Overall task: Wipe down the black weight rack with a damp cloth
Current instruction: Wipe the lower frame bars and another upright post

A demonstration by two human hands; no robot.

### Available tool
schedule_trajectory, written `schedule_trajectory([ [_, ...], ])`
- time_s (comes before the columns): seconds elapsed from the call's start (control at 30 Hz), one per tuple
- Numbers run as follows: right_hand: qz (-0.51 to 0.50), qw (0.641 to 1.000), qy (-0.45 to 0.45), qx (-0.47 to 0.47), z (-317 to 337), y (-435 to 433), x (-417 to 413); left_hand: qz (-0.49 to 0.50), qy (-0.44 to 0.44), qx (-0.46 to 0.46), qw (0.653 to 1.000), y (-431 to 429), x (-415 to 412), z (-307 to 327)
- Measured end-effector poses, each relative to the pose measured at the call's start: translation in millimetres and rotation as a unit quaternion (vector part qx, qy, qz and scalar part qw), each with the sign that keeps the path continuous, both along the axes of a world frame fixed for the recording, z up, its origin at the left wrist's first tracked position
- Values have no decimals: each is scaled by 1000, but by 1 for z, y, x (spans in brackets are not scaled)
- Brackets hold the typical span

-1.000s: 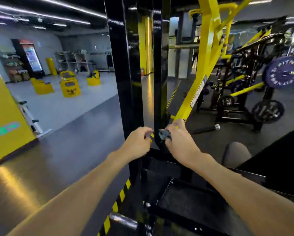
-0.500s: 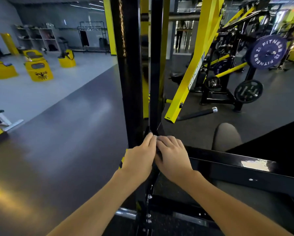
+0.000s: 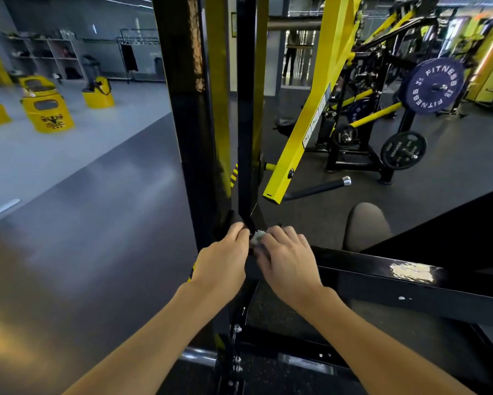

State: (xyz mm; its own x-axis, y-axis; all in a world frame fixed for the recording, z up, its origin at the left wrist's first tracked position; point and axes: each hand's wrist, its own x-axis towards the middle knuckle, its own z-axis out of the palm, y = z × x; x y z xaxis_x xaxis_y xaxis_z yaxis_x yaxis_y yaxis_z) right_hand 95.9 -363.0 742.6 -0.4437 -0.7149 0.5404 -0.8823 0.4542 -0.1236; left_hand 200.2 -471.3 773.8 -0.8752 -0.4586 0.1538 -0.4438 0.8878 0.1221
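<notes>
The black weight rack fills the middle of the view: a wide post, a narrower post just to its right, and a glossy crossbar running off to the right at the bottom. Both hands meet at the foot of the narrower post, where it joins the crossbar. The right hand has its fingers curled over a small pale cloth and presses it against the post. The left hand is curled too, its fingertips at the post beside the cloth; whether it pinches the cloth or the post itself is hidden.

Only a scrap of cloth shows between the two hands. The person's knee sits just behind the crossbar. A slanted yellow beam crosses behind the posts, with a black bar with a chrome tip near its lower end. Further right stands a machine loaded with a blue weight plate. Yellow boxes stand on the grey floor at the left.
</notes>
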Motion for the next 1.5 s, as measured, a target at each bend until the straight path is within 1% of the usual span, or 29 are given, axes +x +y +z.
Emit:
schedule_trajectory([
  [0.07, -29, 999, 10, -27, -5, 15, -10, -17, 9, 9, 1000, 5, -5, 3],
  [0.17, -94, 994, -31, -53, -7, 14, -14, -52, 28, 5, 998, 11, -15, 4],
  [0.2, -96, 994, -34, -50, -8, 10, -10, -59, 33, 9, 998, 11, -20, 4],
  [0.23, -79, 996, -24, -41, -9, 8, -6, -62, 38, 16, 997, 11, -24, 4],
  [0.33, 12, 999, 53, -2, -13, 20, -12, -77, 49, 37, 995, 7, -36, 0],
  [0.37, 13, 998, 60, 8, -14, 26, -21, -82, 52, 41, 994, 6, -40, -2],
  [0.5, -114, 993, 17, -29, -9, 29, -30, -99, 58, 16, 993, 7, -51, -10],
  [0.53, -114, 993, 24, -24, -9, 25, -24, -99, 57, 3, 993, 8, -54, -11],
  [0.6, -72, 997, 40, -13, -11, 23, -16, -87, 50, -9, 995, 7, -62, -7],
  [0.67, -47, 998, 29, -15, -10, 37, -22, -81, 54, -3, 995, 7, -70, -4],
  [0.7, -54, 998, 14, -22, -10, 44, -27, -84, 61, 5, 995, 7, -74, -4],
  [0.77, -106, 993, -27, -48, -8, 56, -34, -93, 80, 24, 992, 10, -82, -6],
  [0.83, -142, 986, -54, -65, -6, 53, -29, -78, 106, 45, 990, 11, -87, -11],
  [0.9, -116, 989, -57, -71, -6, 43, -20, -65, 115, 55, 990, 11, -89, -15],
  [1.0, -45, 998, -22, -26, -7, 49, -26, -67, 121, 67, 988, 8, -88, -19],
  [1.03, -43, 999, -16, -22, -8, 54, -34, -68, 126, 70, 987, 8, -88, -20],
  [1.07, -61, 997, -20, -33, -8, 59, -41, -67, 129, 70, 987, 8, -88, -20],
  [1.13, -128, 989, -42, -65, -7, 59, -42, -64, 131, 66, 987, 8, -88, -21],
  [1.17, -147, 986, -45, -72, -6, 54, -36, -63, 131, 62, 987, 9, -89, -20],
  [1.2, -141, 987, -41, -71, -7, 50, -29, -62, 129, 60, 988, 10, -89, -20],
  [1.3, -64, 997, -23, -42, -8, 54, -23, -65, 129, 62, 988, 9, -88, -20],
  [1.33, -52, 998, -21, -38, -7, 60, -28, -69, 130, 63, 987, 8, -88, -21],
  [1.37, -58, 997, -20, -44, -7, 67, -34, -72, 133, 65, 986, 8, -87, -22],
  [1.47, -157, 984, -23, -77, -7, 74, -31, -78, 142, 67, 985, 8, -88, -23],
  [1.5, -173, 982, -18, -75, -8, 71, -24, -78, 143, 65, 984, 8, -88, -23],
])
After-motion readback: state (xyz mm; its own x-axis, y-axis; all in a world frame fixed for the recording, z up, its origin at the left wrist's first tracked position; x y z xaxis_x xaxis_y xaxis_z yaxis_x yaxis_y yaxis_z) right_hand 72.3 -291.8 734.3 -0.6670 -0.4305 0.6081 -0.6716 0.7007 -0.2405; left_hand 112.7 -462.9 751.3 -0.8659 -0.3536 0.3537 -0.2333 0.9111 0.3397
